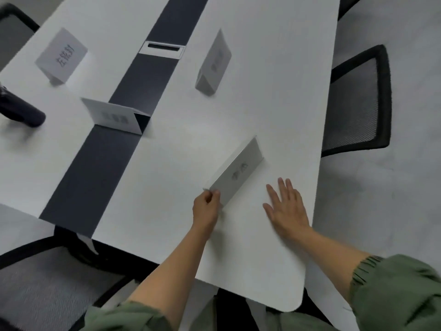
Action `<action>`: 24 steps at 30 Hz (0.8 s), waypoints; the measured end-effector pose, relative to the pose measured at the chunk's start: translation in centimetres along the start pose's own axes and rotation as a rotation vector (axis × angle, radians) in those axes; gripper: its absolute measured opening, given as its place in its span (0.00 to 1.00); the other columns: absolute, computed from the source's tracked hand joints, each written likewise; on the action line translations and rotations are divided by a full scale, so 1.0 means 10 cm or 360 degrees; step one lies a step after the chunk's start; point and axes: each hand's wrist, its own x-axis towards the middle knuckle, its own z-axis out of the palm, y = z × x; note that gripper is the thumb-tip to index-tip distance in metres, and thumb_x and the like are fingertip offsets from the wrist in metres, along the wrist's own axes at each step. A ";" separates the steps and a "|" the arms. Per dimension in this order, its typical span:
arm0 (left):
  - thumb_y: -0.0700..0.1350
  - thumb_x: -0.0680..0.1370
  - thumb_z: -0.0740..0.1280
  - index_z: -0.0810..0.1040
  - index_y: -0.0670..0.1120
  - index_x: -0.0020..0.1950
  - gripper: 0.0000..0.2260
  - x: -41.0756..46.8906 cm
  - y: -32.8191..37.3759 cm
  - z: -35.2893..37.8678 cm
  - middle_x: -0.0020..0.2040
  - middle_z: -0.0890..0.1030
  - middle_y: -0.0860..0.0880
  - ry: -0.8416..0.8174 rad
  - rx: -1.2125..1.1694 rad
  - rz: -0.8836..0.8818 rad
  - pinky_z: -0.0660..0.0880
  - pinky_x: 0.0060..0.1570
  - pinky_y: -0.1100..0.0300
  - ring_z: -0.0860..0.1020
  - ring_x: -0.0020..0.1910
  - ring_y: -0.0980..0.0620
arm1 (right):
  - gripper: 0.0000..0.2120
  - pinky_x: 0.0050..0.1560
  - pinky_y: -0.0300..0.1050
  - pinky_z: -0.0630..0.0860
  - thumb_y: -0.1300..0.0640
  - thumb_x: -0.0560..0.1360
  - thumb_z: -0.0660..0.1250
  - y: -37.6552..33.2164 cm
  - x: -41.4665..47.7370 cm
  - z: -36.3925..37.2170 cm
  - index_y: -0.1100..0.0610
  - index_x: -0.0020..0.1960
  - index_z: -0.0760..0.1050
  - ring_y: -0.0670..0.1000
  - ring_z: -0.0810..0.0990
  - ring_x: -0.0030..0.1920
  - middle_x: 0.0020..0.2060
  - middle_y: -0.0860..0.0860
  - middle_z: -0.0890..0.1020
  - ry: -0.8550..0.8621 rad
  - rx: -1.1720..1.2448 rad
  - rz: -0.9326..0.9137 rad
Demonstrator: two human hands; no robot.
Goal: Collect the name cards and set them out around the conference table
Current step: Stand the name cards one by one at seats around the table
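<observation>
A white tent-shaped name card (pixel 238 169) stands on the white conference table (pixel 186 144) near its right edge. My left hand (pixel 206 206) pinches the card's near left corner. My right hand (pixel 285 206) lies flat on the table just right of the card, fingers spread, holding nothing. Three more name cards stand farther off: one (pixel 115 117) across the dark centre strip, one (pixel 214 64) on the right half, one (pixel 62 56) at the far left.
A dark strip (pixel 102 149) with a cable box (pixel 162 48) runs down the table's middle. A dark bottle (pixel 19 111) lies at the left edge. Mesh chairs stand at the right (pixel 358 101), near left (pixel 43 278) and far left (pixel 12 32).
</observation>
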 end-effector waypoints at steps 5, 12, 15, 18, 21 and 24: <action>0.47 0.81 0.62 0.73 0.33 0.44 0.16 -0.18 0.02 0.12 0.41 0.70 0.47 0.0172 -0.0247 0.0042 0.63 0.41 0.55 0.67 0.40 0.51 | 0.30 0.77 0.52 0.38 0.38 0.81 0.42 0.17 0.02 0.20 0.47 0.79 0.40 0.53 0.33 0.77 0.79 0.53 0.40 0.0154 0.0038 -0.0116; 0.45 0.82 0.60 0.74 0.45 0.42 0.11 -0.78 -0.21 0.13 0.43 0.76 0.45 0.0585 -0.0669 -0.0063 0.73 0.48 0.50 0.74 0.44 0.47 | 0.31 0.76 0.53 0.34 0.37 0.80 0.37 0.24 0.05 0.30 0.48 0.79 0.36 0.55 0.31 0.77 0.78 0.55 0.37 0.0149 -0.0047 -0.0172; 0.44 0.82 0.59 0.78 0.46 0.45 0.10 -1.07 -0.35 0.04 0.45 0.80 0.46 0.0693 -0.0708 -0.0096 0.76 0.51 0.47 0.77 0.45 0.46 | 0.32 0.76 0.56 0.36 0.39 0.80 0.38 0.24 0.06 0.25 0.51 0.79 0.35 0.58 0.32 0.77 0.78 0.58 0.37 0.0064 -0.0086 -0.0192; 0.43 0.83 0.59 0.79 0.48 0.46 0.11 -1.49 -0.50 -0.14 0.48 0.83 0.47 0.0813 -0.0750 -0.0118 0.77 0.55 0.44 0.81 0.50 0.46 | 0.32 0.76 0.60 0.41 0.42 0.82 0.43 0.18 0.08 0.15 0.54 0.80 0.39 0.62 0.36 0.77 0.78 0.62 0.39 -0.0072 -0.0095 -0.0206; 0.43 0.83 0.58 0.79 0.49 0.48 0.11 -1.89 -0.71 -0.35 0.52 0.83 0.44 0.0909 -0.0797 -0.0192 0.77 0.57 0.41 0.80 0.54 0.40 | 0.28 0.74 0.62 0.52 0.47 0.81 0.50 0.06 0.08 -0.06 0.54 0.78 0.50 0.64 0.47 0.77 0.78 0.62 0.50 -0.0159 -0.0112 -0.0319; 0.44 0.84 0.56 0.78 0.50 0.50 0.11 -2.35 -0.97 -0.58 0.52 0.83 0.44 0.0969 -0.0896 -0.0232 0.79 0.53 0.44 0.81 0.52 0.42 | 0.20 0.64 0.57 0.67 0.50 0.79 0.55 -0.25 -0.10 -0.15 0.55 0.70 0.66 0.61 0.67 0.67 0.67 0.59 0.70 -0.0073 -0.0166 -0.0694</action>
